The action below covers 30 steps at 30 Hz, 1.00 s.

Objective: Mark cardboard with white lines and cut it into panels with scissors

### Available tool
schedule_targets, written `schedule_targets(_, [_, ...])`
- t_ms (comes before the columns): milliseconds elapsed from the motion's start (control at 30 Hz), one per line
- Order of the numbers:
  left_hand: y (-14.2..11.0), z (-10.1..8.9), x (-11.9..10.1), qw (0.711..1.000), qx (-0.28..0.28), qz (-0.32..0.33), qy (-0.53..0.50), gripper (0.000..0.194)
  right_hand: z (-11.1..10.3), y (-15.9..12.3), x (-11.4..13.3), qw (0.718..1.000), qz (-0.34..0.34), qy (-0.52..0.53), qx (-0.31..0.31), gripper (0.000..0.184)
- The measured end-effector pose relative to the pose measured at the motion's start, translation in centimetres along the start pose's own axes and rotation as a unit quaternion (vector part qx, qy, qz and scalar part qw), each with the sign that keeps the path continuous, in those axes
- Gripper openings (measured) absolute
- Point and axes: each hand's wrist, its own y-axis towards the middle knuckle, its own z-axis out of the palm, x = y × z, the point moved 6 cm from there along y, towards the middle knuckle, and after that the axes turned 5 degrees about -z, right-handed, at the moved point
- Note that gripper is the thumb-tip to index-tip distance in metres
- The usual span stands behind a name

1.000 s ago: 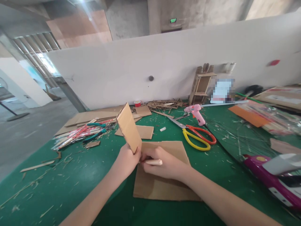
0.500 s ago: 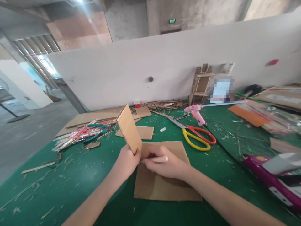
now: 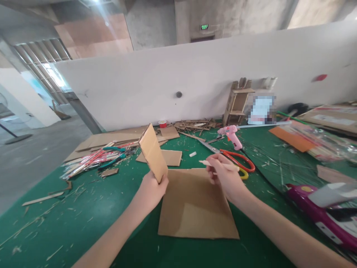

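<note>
My left hand is closed round the lower end of a narrow cardboard piece, which stands tilted up beside the left edge of a larger cardboard sheet. That sheet lies flat on the green table. Between the fingers of my right hand is a pale, pointed pen, its tip toward the left. This hand hovers over the sheet's upper right corner, in front of the scissors with red and yellow handles, hiding part of them.
Behind the scissors lies a pink glue gun. Wrapped sticks and teal-handled pliers are at left. A small cardboard piece and white eraser-like block lie beyond the sheet. A purple tool is at right.
My right hand has moved right and away from the cardboard in my left hand, carrying the pen to the sheet's far right corner. My left hand stays almost in place.
</note>
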Motion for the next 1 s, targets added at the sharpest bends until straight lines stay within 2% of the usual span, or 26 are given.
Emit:
schedule_targets(100, [-0.2, -0.2, -0.3, 1.000, -0.015, 0.025, 0.008, 0.021, 0.4, -0.2, -1.4, 0.997, -0.006, -0.068, 0.033, 0.022])
schedule_targets(233, [-1.2, 0.0, -1.5, 0.998, -0.026, 0.052, -0.025, 0.023, 0.7, -0.3, -1.4, 0.988, -0.042, -0.135, 0.058, 0.023])
schedule_targets(367, [-2.1, 1.6, -3.1, 0.996, 0.000, 0.080, -0.047, 0.025, 0.8, -0.5, -1.1, 0.985, -0.051, -0.148, 0.066, 0.022])
schedule_targets(533, [-1.6, 3.0, -4.6, 0.988, 0.003, 0.142, -0.054, 0.021, 1.0, -0.5, -0.9, 0.978, -0.059, -0.184, 0.083, 0.021])
schedule_targets(767, [-0.7, 3.7, -4.1, 0.994, 0.006, 0.094, -0.060, 0.014, 1.7, -0.6, -0.7, 0.960, -0.069, -0.224, 0.155, 0.023])
schedule_targets(900, [-0.7, 3.9, -4.4, 0.993, 0.016, 0.089, -0.076, 0.018, 1.8, -0.9, -0.3, 0.973, -0.051, -0.155, 0.163, 0.029])
schedule_targets(1000, [-0.8, 3.9, -4.9, 0.992, 0.014, 0.093, -0.084, 0.019, 1.9, -1.1, -0.2, 0.979, -0.033, -0.120, 0.161, 0.024])
